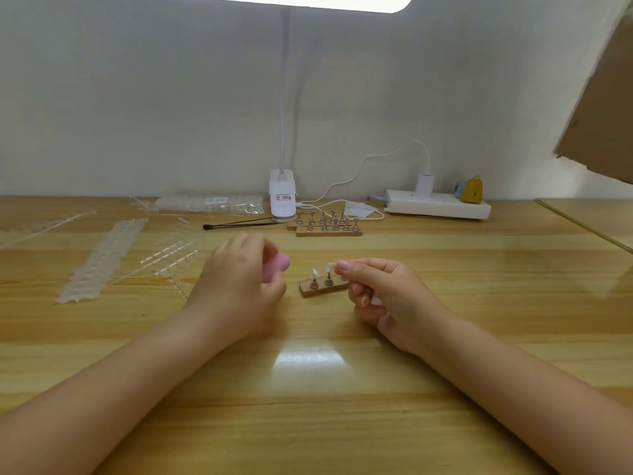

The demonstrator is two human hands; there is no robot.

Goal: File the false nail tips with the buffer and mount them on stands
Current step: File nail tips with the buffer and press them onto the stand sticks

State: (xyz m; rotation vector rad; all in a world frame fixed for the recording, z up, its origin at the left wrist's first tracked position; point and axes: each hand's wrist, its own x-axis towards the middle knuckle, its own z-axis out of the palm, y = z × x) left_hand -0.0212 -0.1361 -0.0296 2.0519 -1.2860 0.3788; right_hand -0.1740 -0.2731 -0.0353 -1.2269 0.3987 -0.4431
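My left hand (236, 279) grips a pink buffer block (278, 266), of which only the rounded end shows past the fingers. My right hand (380, 296) pinches a small white nail tip (330, 268) between thumb and forefinger, just above a short wooden stand base (323, 287). On that base stand three metal pegs; the left peg carries a white nail tip (314, 273), the middle peg (329, 280) is bare, and the right one is partly hidden by my fingers. Something pale also shows inside my curled right fingers.
Two longer wooden bases with several bare metal pegs (329, 225) lie further back. Strips and sprues of clear nail tips (102, 258) cover the left of the wooden table (308, 389). A clip lamp (282, 197), a black stick (236, 224), cables and a power strip (436, 204) line the wall.
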